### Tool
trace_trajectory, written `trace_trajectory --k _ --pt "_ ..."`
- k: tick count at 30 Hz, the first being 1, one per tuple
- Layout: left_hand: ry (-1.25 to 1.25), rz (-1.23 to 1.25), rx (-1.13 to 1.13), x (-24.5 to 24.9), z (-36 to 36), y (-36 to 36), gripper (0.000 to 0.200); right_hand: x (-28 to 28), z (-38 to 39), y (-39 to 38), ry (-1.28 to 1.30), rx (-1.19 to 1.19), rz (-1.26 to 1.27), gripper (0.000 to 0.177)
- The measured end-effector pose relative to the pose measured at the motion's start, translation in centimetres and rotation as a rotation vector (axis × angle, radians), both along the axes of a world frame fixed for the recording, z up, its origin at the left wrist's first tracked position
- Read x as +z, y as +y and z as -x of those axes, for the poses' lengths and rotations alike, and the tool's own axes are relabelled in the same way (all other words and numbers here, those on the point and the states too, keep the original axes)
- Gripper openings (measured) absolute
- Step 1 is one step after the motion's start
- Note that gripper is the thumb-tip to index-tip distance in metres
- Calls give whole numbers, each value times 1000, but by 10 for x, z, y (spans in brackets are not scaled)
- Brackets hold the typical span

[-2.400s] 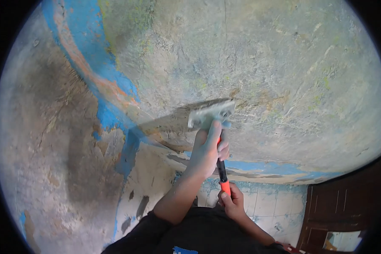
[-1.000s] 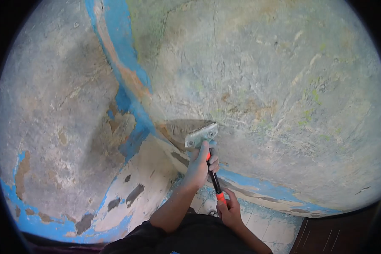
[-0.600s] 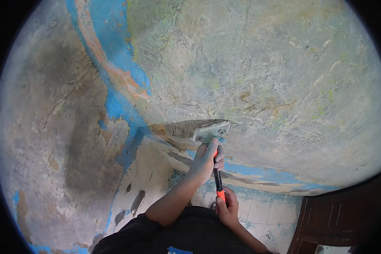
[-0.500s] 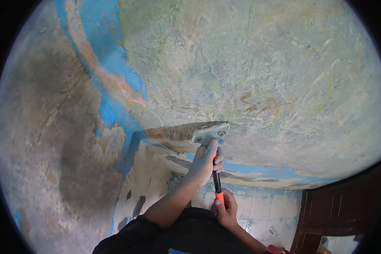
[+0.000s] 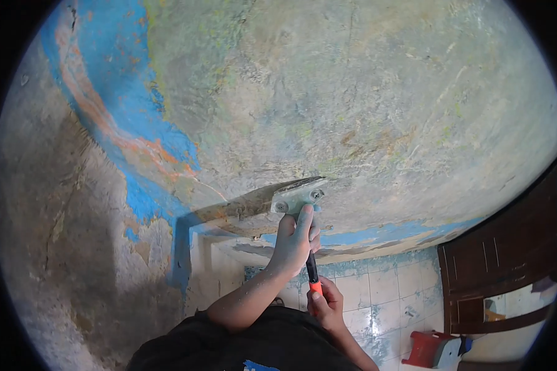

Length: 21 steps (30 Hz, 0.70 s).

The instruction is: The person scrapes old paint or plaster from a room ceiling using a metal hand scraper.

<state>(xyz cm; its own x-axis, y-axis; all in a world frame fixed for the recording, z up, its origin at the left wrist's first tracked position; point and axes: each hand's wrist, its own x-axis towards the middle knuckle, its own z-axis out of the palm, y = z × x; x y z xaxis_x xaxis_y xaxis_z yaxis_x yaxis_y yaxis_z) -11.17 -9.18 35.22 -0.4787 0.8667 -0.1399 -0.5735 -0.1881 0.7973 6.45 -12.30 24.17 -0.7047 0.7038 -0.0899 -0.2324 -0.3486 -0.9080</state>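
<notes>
A wall scraper (image 5: 311,269) with a black and orange handle and a dusty metal head is held in both my hands. Two screws show on its head, and the blade edge lies against the grey, patchy wall (image 5: 303,117). My left hand (image 5: 296,241) wraps the upper handle, its thumb stretched along it just under the head. Lower down, my right hand (image 5: 327,302) is closed around the orange end of the handle. Pale dust covers the left fingers. A dark shadow of the tool falls on the wall to its left.
Blue paint (image 5: 114,68) with an orange streak runs down the wall toward the corner. A tiled floor (image 5: 384,287) with bluish dust lies below. Dark brown wooden furniture (image 5: 495,247) stands at right, near a red stool-like object (image 5: 424,347).
The view has turned, bringing more of the furniture and the red object into sight at lower right. Both hands keep their hold, and the scraper appears slightly farther left in view.
</notes>
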Motion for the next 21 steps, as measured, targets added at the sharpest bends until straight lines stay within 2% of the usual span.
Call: trace_trajectory --k 21 --pt "49 14 6 1 0 -1 43 -2 0 2 -34 -37 -102 41"
